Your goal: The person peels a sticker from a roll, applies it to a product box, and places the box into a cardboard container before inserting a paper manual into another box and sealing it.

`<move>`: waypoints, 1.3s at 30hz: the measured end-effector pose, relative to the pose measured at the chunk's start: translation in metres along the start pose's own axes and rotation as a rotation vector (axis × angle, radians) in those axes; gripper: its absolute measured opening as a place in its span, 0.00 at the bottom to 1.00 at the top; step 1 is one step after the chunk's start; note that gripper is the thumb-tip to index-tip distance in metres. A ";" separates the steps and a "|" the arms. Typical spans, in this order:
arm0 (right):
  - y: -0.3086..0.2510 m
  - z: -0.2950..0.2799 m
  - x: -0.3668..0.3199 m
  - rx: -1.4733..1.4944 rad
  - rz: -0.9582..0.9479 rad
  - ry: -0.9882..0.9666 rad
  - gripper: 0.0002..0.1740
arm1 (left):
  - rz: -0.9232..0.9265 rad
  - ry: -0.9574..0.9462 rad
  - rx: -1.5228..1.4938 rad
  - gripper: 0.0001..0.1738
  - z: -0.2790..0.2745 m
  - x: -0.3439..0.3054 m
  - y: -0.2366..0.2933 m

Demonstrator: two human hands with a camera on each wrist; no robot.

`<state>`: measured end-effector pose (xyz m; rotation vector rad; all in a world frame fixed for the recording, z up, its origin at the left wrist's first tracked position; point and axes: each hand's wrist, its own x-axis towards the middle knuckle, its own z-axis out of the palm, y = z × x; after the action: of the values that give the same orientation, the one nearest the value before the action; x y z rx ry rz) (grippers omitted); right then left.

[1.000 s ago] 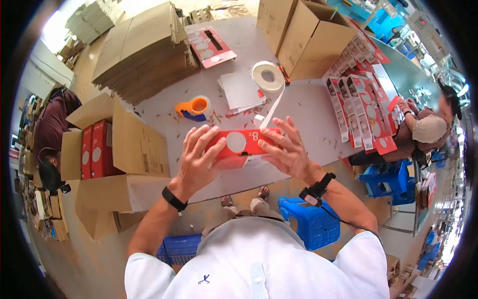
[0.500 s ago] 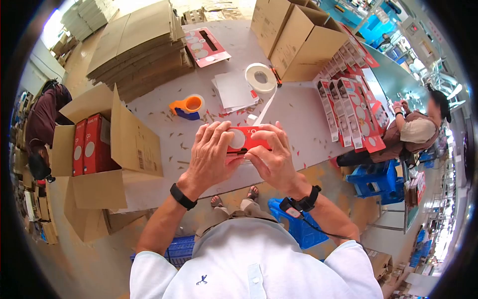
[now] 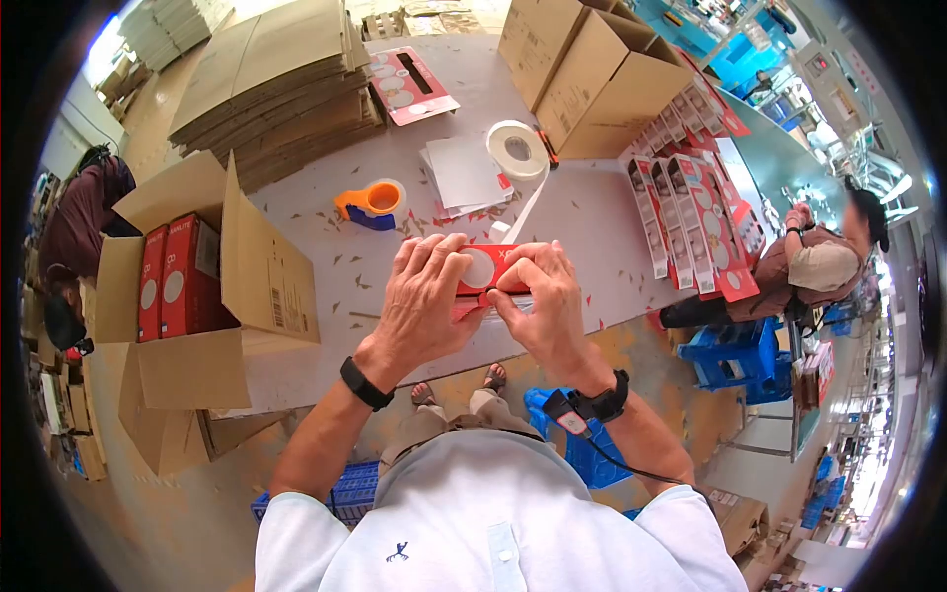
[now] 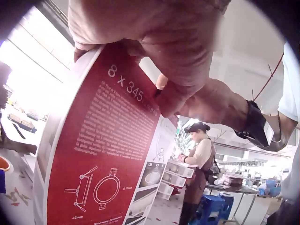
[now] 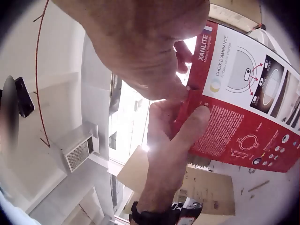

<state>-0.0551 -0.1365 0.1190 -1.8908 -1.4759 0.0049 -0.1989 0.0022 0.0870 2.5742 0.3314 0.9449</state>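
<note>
Both hands are on a red printed box above the table's near edge. The left hand grips its left side, fingers over the top. At the box's upper edge, the right hand pinches with thumb and index finger, close to the left thumb. In the left wrist view the red box face shows text and line drawings, with the left hand across its top. The right wrist view shows the box from its side, the left thumb lying on it and the right hand at its edge.
An open carton with red boxes stands left. Beyond lie an orange tape dispenser, white sheets and a tape roll. Flat cardboard is stacked behind; packages lie right, near a seated person.
Both hands have turned inward on the box and come closer together. The right hand's spread fingers have bent into a pinch at its edge. The view has shifted slightly.
</note>
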 end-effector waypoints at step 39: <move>0.017 0.010 0.077 0.144 -0.470 -0.502 0.34 | -0.173 0.028 0.110 0.30 -0.036 -0.026 0.017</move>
<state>-0.0185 -0.0678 0.1340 -1.4466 -2.1661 0.3783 -0.2402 -0.0126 0.1044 2.5817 0.6193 0.9239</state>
